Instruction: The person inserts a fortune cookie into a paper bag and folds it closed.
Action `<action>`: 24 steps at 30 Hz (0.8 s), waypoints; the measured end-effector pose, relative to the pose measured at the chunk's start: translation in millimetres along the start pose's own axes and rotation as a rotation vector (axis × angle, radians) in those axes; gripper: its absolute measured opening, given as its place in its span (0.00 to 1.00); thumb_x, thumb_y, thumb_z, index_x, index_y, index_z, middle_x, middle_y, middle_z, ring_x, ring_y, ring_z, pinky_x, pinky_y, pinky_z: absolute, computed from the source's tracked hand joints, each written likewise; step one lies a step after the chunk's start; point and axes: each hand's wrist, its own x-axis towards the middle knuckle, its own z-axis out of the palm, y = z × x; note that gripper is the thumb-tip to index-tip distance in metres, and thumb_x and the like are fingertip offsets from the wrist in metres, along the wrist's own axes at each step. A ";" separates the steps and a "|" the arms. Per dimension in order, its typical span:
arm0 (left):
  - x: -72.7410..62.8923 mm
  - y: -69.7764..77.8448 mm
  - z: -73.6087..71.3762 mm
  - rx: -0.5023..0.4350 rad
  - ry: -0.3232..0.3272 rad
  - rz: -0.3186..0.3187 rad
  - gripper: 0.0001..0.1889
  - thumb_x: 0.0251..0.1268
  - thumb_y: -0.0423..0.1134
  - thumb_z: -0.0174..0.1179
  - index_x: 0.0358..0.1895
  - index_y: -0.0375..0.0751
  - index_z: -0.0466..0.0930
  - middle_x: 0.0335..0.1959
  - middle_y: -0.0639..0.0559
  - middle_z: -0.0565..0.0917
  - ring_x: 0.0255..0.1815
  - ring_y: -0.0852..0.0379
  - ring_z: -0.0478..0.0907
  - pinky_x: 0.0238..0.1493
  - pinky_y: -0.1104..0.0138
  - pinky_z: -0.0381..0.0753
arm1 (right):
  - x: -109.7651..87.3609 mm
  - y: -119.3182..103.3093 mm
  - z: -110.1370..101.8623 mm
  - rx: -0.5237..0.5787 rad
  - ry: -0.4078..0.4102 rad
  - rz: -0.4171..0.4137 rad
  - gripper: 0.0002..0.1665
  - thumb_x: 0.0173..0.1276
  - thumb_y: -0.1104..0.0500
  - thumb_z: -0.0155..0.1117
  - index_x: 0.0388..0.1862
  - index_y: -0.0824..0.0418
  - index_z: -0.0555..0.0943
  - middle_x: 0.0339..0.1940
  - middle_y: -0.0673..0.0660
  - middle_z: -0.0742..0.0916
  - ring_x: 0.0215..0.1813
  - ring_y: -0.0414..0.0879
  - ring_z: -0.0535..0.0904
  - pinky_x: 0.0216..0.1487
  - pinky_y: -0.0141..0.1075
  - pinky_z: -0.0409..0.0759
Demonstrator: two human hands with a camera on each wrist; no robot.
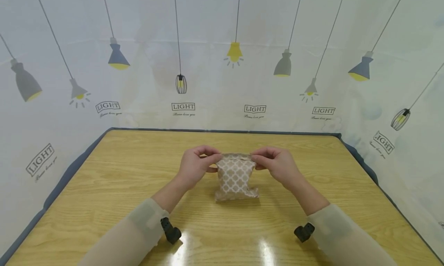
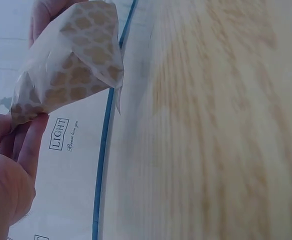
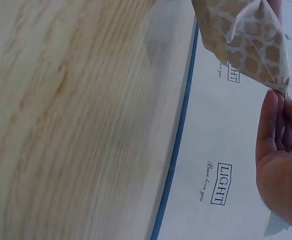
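A small beige pouch with a white lattice pattern is held up by its top edge over the wooden table, its lower part wider and creased. My left hand pinches the top left corner between thumb and fingers. At the opposite top corner, my right hand pinches in the same way. From the left wrist view, the pouch looks slightly bulged, with the left hand at its corner. The right wrist view shows the right hand at the pouch's other tip. What is inside is hidden.
The wooden table has a dark blue edge along the back and sides. Behind it hangs a pale cloth backdrop printed with lamps. Black wrist cameras sit on both sleeves, the left one and the right one.
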 end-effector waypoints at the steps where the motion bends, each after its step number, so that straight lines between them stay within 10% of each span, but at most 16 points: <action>1: 0.4 0.1 -0.2 -0.002 -0.001 -0.001 0.07 0.75 0.34 0.72 0.49 0.33 0.90 0.44 0.46 0.88 0.43 0.55 0.89 0.45 0.54 0.96 | 0.1 -0.6 -0.1 0.001 0.001 0.001 0.13 0.81 0.57 0.71 0.55 0.65 0.91 0.47 0.54 0.93 0.43 0.43 0.92 0.58 0.51 0.93; 24: 0.1 -0.8 2.7 -0.074 -0.008 -0.117 0.09 0.79 0.37 0.68 0.53 0.36 0.87 0.45 0.49 0.83 0.46 0.53 0.85 0.42 0.58 0.96 | -0.1 -1.4 11.1 0.155 -0.032 0.046 0.18 0.82 0.58 0.69 0.60 0.70 0.87 0.43 0.49 0.91 0.41 0.42 0.91 0.48 0.37 0.94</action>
